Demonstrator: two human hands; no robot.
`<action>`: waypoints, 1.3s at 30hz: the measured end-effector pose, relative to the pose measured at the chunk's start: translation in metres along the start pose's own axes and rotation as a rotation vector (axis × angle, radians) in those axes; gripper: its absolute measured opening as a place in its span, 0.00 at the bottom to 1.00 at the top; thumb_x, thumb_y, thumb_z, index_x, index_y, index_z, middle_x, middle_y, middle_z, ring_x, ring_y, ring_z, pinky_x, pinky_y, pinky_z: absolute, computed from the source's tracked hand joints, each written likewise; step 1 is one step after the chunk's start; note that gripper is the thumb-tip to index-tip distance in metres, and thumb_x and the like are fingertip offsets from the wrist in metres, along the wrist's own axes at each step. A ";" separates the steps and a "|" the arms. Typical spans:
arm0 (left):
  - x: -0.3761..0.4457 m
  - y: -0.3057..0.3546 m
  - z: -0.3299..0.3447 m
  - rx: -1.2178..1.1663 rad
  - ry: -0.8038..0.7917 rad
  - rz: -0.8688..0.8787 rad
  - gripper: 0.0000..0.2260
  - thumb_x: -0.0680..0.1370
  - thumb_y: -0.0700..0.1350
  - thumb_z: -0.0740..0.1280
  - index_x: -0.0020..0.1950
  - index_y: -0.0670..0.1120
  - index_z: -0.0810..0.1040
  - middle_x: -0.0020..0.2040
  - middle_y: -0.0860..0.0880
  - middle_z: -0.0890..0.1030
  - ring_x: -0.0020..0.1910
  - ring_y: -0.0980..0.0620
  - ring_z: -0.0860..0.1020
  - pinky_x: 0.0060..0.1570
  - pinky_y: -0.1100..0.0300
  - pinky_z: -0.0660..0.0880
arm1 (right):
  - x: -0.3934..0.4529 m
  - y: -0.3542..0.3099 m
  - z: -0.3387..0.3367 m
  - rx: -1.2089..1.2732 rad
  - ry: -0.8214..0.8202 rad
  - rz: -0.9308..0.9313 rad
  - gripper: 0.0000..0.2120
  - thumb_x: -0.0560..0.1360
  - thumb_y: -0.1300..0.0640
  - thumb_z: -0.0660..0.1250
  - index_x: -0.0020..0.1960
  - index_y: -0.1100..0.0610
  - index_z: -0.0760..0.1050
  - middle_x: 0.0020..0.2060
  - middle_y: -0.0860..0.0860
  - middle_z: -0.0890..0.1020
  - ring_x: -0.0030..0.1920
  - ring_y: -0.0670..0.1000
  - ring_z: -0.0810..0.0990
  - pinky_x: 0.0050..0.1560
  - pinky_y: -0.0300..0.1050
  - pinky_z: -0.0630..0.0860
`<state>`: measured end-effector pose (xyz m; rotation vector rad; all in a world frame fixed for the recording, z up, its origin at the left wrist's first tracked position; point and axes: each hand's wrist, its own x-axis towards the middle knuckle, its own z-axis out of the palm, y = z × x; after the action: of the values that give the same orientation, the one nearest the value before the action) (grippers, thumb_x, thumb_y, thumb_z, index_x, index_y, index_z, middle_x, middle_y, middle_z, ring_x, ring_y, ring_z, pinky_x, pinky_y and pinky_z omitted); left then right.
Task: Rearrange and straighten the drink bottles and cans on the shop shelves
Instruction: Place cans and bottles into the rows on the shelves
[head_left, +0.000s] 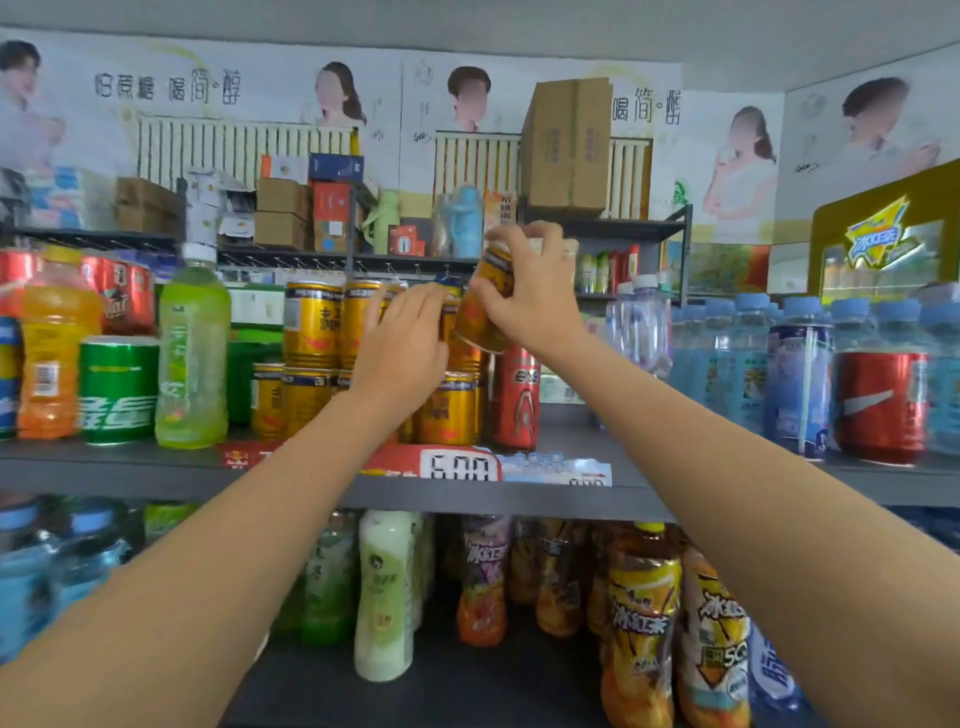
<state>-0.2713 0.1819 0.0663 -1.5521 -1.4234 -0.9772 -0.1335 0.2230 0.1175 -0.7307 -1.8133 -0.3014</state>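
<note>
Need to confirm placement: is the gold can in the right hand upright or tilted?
Tilted: the gold can, gripped by the right hand, leans top-right, off the stack.

Gold cans (311, 325) with dark blue bands and red marks stack on the grey shelf (130, 470). Green can (118, 389), white lettering. Orange bottle (57, 343), yellow cap. Lime-green bottle (192, 353), white cap. Red cans (882, 408) right, probably a white swoosh. Pale blue bottles (727, 353), blue caps.
</note>
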 end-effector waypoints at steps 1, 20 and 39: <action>-0.001 -0.012 -0.007 0.049 -0.021 0.027 0.24 0.76 0.39 0.59 0.73 0.42 0.61 0.73 0.45 0.66 0.73 0.49 0.61 0.73 0.50 0.44 | 0.004 -0.008 0.008 0.011 -0.023 -0.004 0.23 0.73 0.51 0.66 0.66 0.53 0.67 0.67 0.60 0.61 0.65 0.65 0.63 0.65 0.58 0.65; 0.001 -0.063 -0.006 0.191 -0.167 0.172 0.37 0.76 0.55 0.63 0.77 0.46 0.47 0.76 0.43 0.52 0.75 0.44 0.49 0.73 0.47 0.41 | 0.006 -0.023 0.065 -0.114 -0.295 0.167 0.30 0.74 0.51 0.67 0.71 0.58 0.60 0.66 0.60 0.62 0.65 0.62 0.67 0.67 0.53 0.67; -0.021 -0.028 -0.001 0.136 -0.003 0.229 0.28 0.74 0.42 0.62 0.73 0.41 0.62 0.75 0.45 0.60 0.76 0.47 0.55 0.72 0.47 0.40 | -0.023 -0.034 0.042 0.018 0.282 0.185 0.16 0.76 0.67 0.56 0.63 0.63 0.67 0.62 0.60 0.67 0.62 0.56 0.66 0.60 0.44 0.64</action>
<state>-0.3007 0.1740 0.0490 -1.5748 -1.2536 -0.7275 -0.1816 0.2110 0.0857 -0.7954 -1.4703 -0.2516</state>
